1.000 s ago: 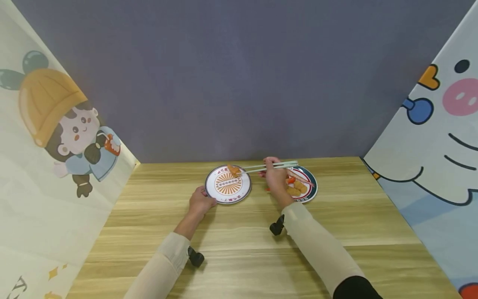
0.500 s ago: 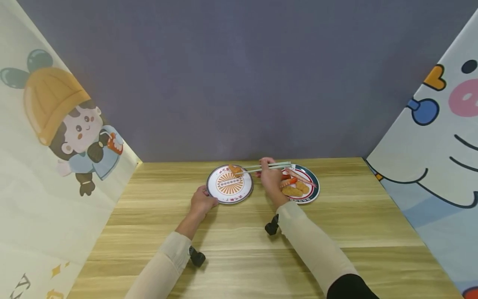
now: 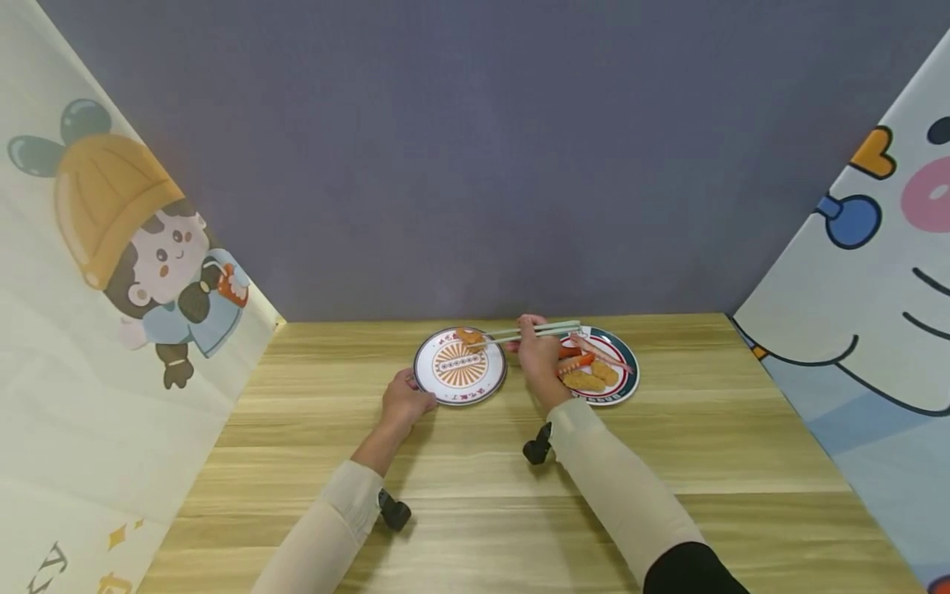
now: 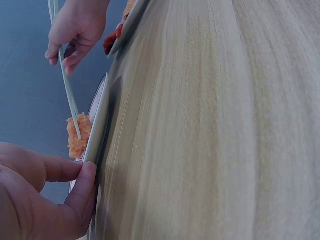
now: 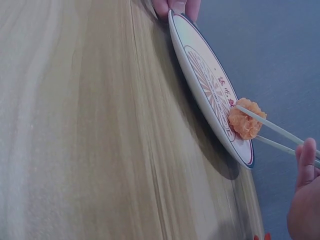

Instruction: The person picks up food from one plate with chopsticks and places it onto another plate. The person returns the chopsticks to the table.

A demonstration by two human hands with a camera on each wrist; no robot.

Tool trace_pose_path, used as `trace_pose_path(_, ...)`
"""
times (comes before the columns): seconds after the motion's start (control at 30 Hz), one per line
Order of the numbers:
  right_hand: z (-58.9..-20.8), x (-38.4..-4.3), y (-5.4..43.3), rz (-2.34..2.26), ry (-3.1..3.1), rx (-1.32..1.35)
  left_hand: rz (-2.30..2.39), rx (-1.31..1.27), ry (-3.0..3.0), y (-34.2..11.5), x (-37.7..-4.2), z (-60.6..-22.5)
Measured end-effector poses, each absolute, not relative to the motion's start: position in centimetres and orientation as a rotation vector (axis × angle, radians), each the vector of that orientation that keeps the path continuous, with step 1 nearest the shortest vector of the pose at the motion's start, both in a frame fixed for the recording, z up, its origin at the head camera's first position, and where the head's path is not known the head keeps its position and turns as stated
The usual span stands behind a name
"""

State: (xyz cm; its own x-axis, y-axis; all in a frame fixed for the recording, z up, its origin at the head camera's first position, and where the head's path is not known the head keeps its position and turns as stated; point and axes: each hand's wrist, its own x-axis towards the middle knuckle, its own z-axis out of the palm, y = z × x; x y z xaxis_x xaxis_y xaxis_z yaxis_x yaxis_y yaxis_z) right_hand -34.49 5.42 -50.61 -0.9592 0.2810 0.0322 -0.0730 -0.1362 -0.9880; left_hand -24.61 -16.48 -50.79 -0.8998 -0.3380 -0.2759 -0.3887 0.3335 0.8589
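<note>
My left hand pinches the near-left rim of a white plate with an orange sunburst print; thumb and fingers meet at the edge in the left wrist view. In my right hand is a pair of pale green chopsticks, pointing left over that plate. Their tips lie on either side of an orange, crumbly fried food piece at the plate's far side. Partly behind my right wrist stands a second plate, dark-rimmed, with several food pieces on it.
On the dark-rimmed plate are golden-brown nuggets, a red-orange shrimp-like piece and a long pinkish stick. A grey partition rises at the back edge of the wooden table. Cartoon-printed panels flank both sides.
Over the last second my right hand has shifted slightly left with the chopsticks, uncovering more of the dark-rimmed plate's food. My left hand keeps its grip on the sunburst plate.
</note>
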Motion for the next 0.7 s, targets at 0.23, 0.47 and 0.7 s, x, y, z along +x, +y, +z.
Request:
trace_pose_path(0.23, -50.71, -34.54, 5.56, 2.207, -1.893, -0.236, 1.632, -0.681, 2.545, -16.47, -24.54, -50.75)
trace_pose_path(0.47, -50.56, -34.29, 5.89, 2.21, -1.91, -0.241, 1.607, -0.676, 2.563, -16.49, -24.5, -50.79)
trace_pose_path(0.7, -50.59, -34.4, 6.11, 2.195, -1.936, -0.268, 1.617, -0.678, 2.549, -16.43, -24.56, -50.7)
